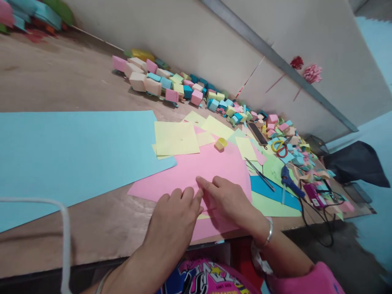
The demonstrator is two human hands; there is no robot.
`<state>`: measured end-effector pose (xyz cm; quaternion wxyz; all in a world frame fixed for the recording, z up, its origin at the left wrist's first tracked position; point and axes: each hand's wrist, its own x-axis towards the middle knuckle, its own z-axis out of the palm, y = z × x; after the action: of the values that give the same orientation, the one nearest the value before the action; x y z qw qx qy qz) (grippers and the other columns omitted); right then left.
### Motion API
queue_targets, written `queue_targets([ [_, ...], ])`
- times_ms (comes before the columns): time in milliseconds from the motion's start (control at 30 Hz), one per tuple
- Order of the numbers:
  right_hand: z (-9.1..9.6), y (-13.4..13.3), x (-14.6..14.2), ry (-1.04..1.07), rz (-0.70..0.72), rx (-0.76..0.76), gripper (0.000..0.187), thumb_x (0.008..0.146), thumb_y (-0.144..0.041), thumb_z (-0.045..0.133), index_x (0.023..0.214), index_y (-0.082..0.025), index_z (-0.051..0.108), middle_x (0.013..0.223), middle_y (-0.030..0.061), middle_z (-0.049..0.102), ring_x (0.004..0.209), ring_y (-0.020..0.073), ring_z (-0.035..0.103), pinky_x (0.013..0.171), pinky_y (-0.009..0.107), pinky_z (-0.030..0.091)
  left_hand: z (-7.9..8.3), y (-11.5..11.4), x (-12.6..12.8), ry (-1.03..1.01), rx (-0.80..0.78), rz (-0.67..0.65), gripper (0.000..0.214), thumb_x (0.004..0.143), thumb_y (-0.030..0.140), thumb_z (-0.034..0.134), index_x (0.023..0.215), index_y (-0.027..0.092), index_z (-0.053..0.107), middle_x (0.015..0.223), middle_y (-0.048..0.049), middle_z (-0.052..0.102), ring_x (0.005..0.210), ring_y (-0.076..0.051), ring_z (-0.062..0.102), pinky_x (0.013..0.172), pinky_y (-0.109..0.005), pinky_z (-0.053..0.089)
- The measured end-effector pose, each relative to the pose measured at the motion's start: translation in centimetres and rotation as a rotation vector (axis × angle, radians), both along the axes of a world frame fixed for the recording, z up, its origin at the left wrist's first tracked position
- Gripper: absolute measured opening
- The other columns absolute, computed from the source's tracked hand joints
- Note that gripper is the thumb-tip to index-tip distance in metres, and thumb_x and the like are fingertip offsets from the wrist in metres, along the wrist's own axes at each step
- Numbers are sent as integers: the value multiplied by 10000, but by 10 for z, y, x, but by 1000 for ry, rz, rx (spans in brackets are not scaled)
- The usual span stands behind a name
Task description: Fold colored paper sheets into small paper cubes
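The wooden table (92, 228) carries a blue sheet (70, 155), pink sheet (214, 167), paper cubes (153, 83).

Soft, even light fills the scene, fairly bright, with no harsh glare on the bench (61, 81). Only a faint shadow sits under the left hand (174, 216) and right hand (228, 200) on the pink sheet (214, 167). The wide lens bends the wall rail (275, 57), the white cord (64, 228) at lower left blurs, and the top-left corner smears.

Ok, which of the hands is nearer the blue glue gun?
Right. The right hand touches the pink sheet left of the glue gun; the left hand lies farther left, beside it.
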<state>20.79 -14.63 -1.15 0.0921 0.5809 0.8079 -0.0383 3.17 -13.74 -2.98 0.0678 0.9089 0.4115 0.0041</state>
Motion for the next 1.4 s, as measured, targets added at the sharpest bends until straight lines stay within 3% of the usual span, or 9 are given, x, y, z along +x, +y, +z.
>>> queue_targets([
  [167, 3, -1, -7, -109, -12, -26, 539, 957, -203, 375, 1478, -277, 257, 934, 74, 596, 760, 181, 534, 547, 272, 292, -3, 0, 0, -24, 25, 0, 396, 965, 286, 478, 1352, 222, 532, 930, -73, 625, 837, -259, 603, 643, -392, 440],
  [333, -1, 3, -12, -192, -62, -63, 629, 926, -190, 399, 1509, -141, 167, 946, 125, 636, 754, 204, 587, 525, 282, 342, -2, -1, -1, -25, 34, -12, 430, 960, 277, 493, 1388, 240, 492, 899, -66, 620, 824, -250, 602, 628, -373, 425],
  [633, 9, 13, -23, -215, -135, -37, 654, 870, -149, 467, 1486, -87, 255, 764, 98, 673, 590, 191, 613, 477, 278, 335, 3, 0, 0, -4, 39, -10, 387, 950, 247, 507, 1335, 231, 540, 888, -72, 625, 809, -246, 602, 609, -346, 397],
  [767, 11, -14, -26, -201, -162, 74, 567, 910, -129, 411, 1465, -100, 299, 746, 85, 661, 593, 178, 609, 473, 266, 319, 3, 0, 1, 4, 47, -12, 400, 954, 242, 496, 1352, 236, 524, 896, -76, 633, 810, -251, 611, 602, -341, 399],
  [967, -6, -77, -35, -105, -50, 194, 509, 869, -113, 456, 1377, -86, 443, 734, 74, 628, 563, 164, 582, 462, 276, 310, 9, 3, 0, 74, 31, -53, 446, 954, 231, 487, 1401, 245, 479, 946, -82, 641, 811, -248, 616, 605, -336, 400],
  [1133, -14, -78, -31, -64, -115, 189, 562, 867, -122, 457, 1426, -88, 409, 701, 70, 609, 556, 166, 573, 441, 273, 279, 7, 5, -2, 134, 68, -75, 444, 974, 261, 434, 1417, 263, 465, 932, -83, 627, 790, -245, 612, 605, -333, 389],
  [1400, -4, -77, -3, -72, -144, 91, 617, 873, -141, 498, 1469, -242, 375, 702, 57, 611, 573, 151, 558, 469, 257, 274, -3, 8, 0, 167, 169, -96, 450, 984, 343, 398, 1418, 250, 478, 844, -84, 586, 705, -230, 582, 591, -330, 360],
])
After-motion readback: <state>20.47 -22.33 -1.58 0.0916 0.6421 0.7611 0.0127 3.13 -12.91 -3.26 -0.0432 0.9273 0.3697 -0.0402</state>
